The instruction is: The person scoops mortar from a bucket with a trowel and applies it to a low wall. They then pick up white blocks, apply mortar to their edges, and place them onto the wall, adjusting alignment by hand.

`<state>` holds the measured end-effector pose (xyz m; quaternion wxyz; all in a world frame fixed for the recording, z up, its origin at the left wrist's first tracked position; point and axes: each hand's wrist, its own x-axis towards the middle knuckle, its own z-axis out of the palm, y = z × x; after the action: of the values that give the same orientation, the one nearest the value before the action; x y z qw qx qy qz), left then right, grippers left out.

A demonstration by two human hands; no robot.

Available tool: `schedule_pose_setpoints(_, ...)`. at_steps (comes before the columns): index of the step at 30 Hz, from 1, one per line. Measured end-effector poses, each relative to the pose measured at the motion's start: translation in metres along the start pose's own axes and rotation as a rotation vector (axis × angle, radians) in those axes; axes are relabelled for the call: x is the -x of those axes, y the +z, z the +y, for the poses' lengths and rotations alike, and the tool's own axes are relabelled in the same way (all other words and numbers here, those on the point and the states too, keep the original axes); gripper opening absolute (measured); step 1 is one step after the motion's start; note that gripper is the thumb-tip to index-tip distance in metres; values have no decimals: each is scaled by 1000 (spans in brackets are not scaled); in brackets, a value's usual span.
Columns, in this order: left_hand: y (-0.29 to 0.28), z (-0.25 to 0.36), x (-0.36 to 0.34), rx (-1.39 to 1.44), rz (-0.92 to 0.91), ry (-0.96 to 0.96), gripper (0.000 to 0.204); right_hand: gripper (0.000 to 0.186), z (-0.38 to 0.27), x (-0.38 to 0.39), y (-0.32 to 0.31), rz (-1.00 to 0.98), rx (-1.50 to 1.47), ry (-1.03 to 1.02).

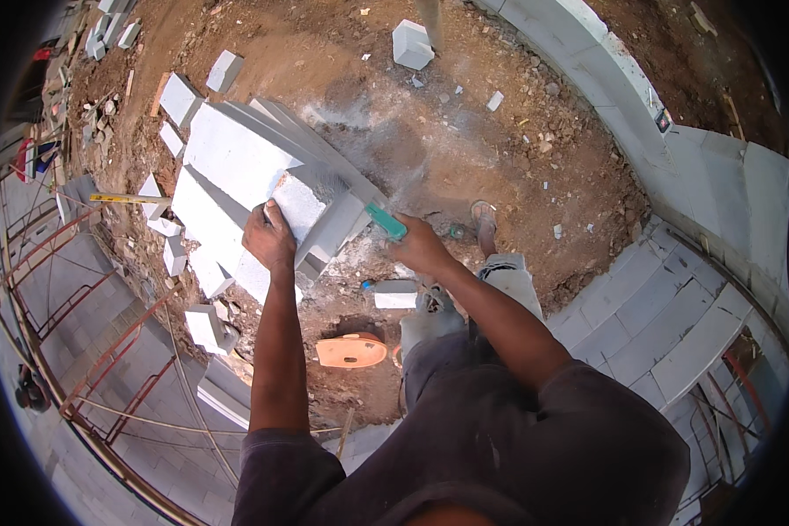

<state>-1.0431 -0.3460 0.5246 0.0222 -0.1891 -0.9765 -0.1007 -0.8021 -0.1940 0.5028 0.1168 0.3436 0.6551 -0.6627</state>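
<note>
Both occupied | left fingers (273, 213) parted against white block (305, 200) | right fingers (412, 233) wrapped round green handle (386, 222)

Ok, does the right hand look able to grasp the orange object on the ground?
Probably not: the right hand is closed around a green handle, leaving no free grip for the orange object.

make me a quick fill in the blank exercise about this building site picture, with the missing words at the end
The right hand grips a tool whose handle is coloured ____.
The left hand rests on a block whose colour is ____.
The yellow bar lies to the ____ of the left hand in the picture.
The low, rounded object on the dirt is coloured ____.

Missing words: green; white; left; orange.
</note>
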Motion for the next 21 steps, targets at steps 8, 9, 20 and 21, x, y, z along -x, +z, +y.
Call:
schedule_pose_setpoints(8, -3, 0, -7, 4, -69, -53, 47, 48, -9, -36, 1, 12, 71, -65)
schedule_pose_setpoints(9, -6, 1, -5, -2, -97, -65, 47, 48, -4, -39, 5, -20, 25, 6)
schedule_pose_setpoints(20, -1, -9, 0, -38, -32, -92, 35, 39, -73, 41, -30, -70, -141, 10)
schedule_pose_setpoints(21, -2, -11, 1, -43, -16, -94, 35, 37, -63, -6, -15, -78, -76, -1)
